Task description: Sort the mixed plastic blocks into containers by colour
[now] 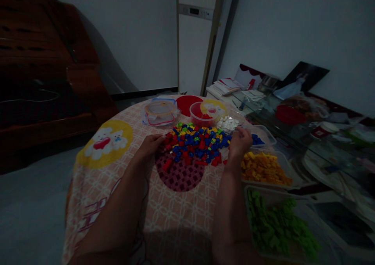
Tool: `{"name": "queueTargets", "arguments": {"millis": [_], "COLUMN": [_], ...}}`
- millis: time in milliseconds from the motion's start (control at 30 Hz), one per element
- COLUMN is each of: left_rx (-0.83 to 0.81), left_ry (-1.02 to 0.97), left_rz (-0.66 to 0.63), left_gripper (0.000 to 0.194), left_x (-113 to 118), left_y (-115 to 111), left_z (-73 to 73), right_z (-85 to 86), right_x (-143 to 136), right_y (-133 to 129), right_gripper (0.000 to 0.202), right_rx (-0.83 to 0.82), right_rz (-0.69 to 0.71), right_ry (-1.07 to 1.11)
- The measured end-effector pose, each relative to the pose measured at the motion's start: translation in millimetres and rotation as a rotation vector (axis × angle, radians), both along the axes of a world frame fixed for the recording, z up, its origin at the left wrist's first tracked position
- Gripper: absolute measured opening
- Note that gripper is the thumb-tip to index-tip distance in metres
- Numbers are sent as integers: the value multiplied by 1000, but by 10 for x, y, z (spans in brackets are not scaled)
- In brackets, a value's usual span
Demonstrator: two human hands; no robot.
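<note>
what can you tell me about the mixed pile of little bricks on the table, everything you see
The pile is a loose heap of small, plastic-looking bricks in red, blue, yellow and green, lying at all angles. It spreads over the patterned tablecloth, partly covering a dark checked circle, with a few red bricks strayed at the near edge. The left hand is at its left edge, the right hand at its right; contact is unclear.

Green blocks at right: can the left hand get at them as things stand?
Probably not directly: the right forearm lies between the left hand and the green blocks.
</note>
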State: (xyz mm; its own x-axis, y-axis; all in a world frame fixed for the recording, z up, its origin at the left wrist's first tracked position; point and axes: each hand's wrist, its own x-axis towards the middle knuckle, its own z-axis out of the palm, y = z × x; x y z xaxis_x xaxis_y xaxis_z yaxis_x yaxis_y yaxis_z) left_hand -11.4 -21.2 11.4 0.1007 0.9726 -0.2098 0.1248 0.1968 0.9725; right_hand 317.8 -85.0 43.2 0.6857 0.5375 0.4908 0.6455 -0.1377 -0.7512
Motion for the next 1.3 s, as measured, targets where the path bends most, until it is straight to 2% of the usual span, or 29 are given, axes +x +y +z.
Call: {"name": "queueTargets", "arguments": {"millis": [100,233,367,467,567,633,800,967,1067,1167,1233,1300], "left_rx": [-13,-20,-14,17,29,23,-6,-1,-2,0,17,32], "left_ry": [16,30,18,-27,-49,-54,-44,-20,-16,-17,-26,-28], "left_rz": [-19,-34,-33,-12,-10,-10,-16,-7,-9,-6,1,7], "left_gripper": [35,34,37,39,41,41,42,38,35,35,35,36], "left_x": [-1,-4,4,6,-1,-9,-23,-16,-6,4,9,13], "left_y": [0,5,-6,-15,-9,3,39,38,19,-4,-17,-21], "left_z": [20,61,53,3,-43,-56,-41,-22,-6,12,17,13], "right_z": [38,53,86,127,147,145,134,111,82,53,32,7], "right_x": [-63,-97,-165,-253,-309,-317,-312,-332,-304,-213,-127,-45], "right_y": [19,4,-48,-72,-73,-73,-73,-8,47,77,72,50], "right_gripper": [37,30,10,7,5,2,7,19,24,38,51,59], "right_rx": [11,-174,-511,-714,-789,-793,-662,-293,-52,182,287,316], "right_rz": [-55,195,375,471,513,518,493,364,242,74,-49,-134], "right_ry": [126,239,117,-23,-133,-128,85,385,529,635,621,536]}}
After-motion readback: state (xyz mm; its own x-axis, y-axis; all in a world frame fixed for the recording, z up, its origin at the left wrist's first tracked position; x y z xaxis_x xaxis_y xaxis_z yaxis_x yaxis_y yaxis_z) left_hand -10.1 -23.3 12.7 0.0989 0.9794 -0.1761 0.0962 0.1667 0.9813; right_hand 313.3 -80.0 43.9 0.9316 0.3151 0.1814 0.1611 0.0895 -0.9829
